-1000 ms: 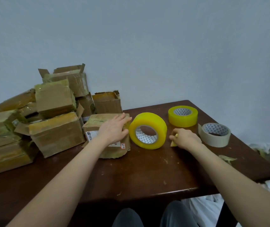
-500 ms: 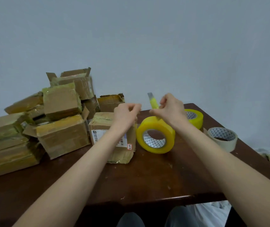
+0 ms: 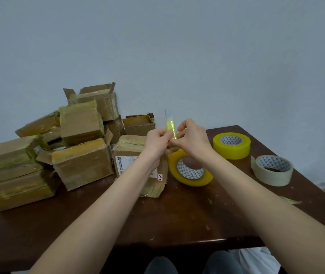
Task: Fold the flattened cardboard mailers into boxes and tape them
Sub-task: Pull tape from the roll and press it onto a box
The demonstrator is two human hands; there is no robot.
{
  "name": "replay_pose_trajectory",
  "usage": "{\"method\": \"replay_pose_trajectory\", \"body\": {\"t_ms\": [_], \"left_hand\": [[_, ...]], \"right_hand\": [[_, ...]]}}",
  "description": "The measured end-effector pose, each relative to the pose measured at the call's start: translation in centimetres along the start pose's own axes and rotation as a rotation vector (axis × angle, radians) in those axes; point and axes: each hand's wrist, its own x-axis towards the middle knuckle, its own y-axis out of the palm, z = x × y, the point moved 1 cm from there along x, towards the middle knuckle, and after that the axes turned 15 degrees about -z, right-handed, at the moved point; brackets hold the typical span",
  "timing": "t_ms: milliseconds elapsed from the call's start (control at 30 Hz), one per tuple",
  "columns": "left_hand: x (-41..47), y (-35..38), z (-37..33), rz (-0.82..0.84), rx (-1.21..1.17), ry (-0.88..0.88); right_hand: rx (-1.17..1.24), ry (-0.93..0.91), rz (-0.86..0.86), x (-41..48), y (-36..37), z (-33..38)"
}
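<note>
Two grips share one slim yellow-green cutter (image 3: 171, 126), raised above the table (image 3: 177, 214): the left hand (image 3: 157, 139) has its fingers curled round the lower part, and the right hand (image 3: 192, 138) pinches it from the other side. A thin blade tip seems to stand out at the top, though it is too small to be sure. Below the wrists stands the labelled box (image 3: 136, 155), already folded and wrapped in yellowish tape, with a white shipping label on its near face. It sits just beside the upright tape roll (image 3: 190, 169); whether the two touch I cannot tell. A heap of taped boxes (image 3: 78, 135) fills the left of the table. A second yellow roll (image 3: 231, 145) and a beige roll (image 3: 272, 170) lie flat to the right. I judge the box to be light and fairly stiff, but its walls would dent under a hard squeeze, and the glossy tape skin will be slick. It is best taken with a flat palm on top or by two opposite edges, not by a loose flap. The tape film is thin and clings to itself, so its free end wants a firm pinch near the edge and steady tension while it is cut. The cutter should be held by its body, well clear of the tip.
</note>
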Motion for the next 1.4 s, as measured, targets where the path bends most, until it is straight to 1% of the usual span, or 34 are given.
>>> {"method": "replay_pose_trajectory", "body": {"t_ms": [33, 100, 133, 167, 233, 267, 300, 367, 467, 533, 633, 733, 933, 1100, 1200, 1300, 1400], "left_hand": [[0.2, -0.3, 0.0, -0.026, 0.001, -0.020], [0.7, -1.0, 0.0, -0.060, 0.015, -0.027], [0.7, -1.2, -0.1, -0.070, 0.026, 0.003], [0.8, -1.5, -0.1, -0.087, 0.076, 0.070], [0.9, -2.0, -0.2, -0.117, 0.254, 0.274], [0.9, -2.1, -0.2, -0.120, 0.321, 0.336], [0.8, -2.2, -0.1, -0.120, 0.368, 0.353], [0.9, -2.3, 0.3, -0.140, 0.469, 0.349], [0.8, -2.1, 1.3, -0.182, 0.624, 0.385], [0.4, -1.7, 2.3, -0.210, 0.674, 0.378], [0.2, -1.6, 3.7, -0.243, 0.766, 0.351], [0.7, -2.1, 4.6, -0.276, 0.811, 0.315], [0.8, -0.4, 5.0, -0.265, 0.895, 0.431], [0.9, -1.0, 5.0, -0.273, 0.903, 0.437], [1.0, -1.0, 5.0, -0.275, 0.895, 0.435], [1.1, -1.4, 5.1, -0.269, 0.876, 0.444], [1.0, -2.0, 5.2, -0.244, 0.777, 0.477]], "right_hand": [[0.010, 0.004, 0.008, 0.1, -0.2, 0.0], [-0.046, -0.010, -0.031, 0.6, -0.8, -0.4], [-0.116, -0.017, -0.053, 1.0, -1.3, -0.8], [-0.207, -0.013, -0.048, 1.4, -1.6, -1.3], [-0.385, 0.016, 0.056, 1.9, -2.0, -2.4], [-0.446, 0.033, 0.137, 2.1, -2.0, -2.9], [-0.472, 0.055, 0.211, 2.1, -2.0, -3.3], [-0.413, 0.115, 0.311, 2.1, -1.9, -3.7], [-0.223, 0.213, 0.385, 2.2, -2.3, -3.8], [-0.182, 0.228, 0.416, 2.4, -2.5, -3.9], [-0.148, 0.207, 0.414, 2.6, -2.1, -4.2], [-0.159, 0.186, 0.362, 2.9, -2.4, -4.9], [-0.283, 0.129, 0.327, 4.0, -4.2, -4.7], [-0.507, 0.067, 0.376, 4.0, -4.1, -4.3], [-0.602, 0.059, 0.462, 4.1, -3.8, -3.3], [-0.661, 0.059, 0.551, 4.4, -2.5, -2.3], [-0.681, 0.071, 0.553, 4.7, -1.2, -2.5]]}}
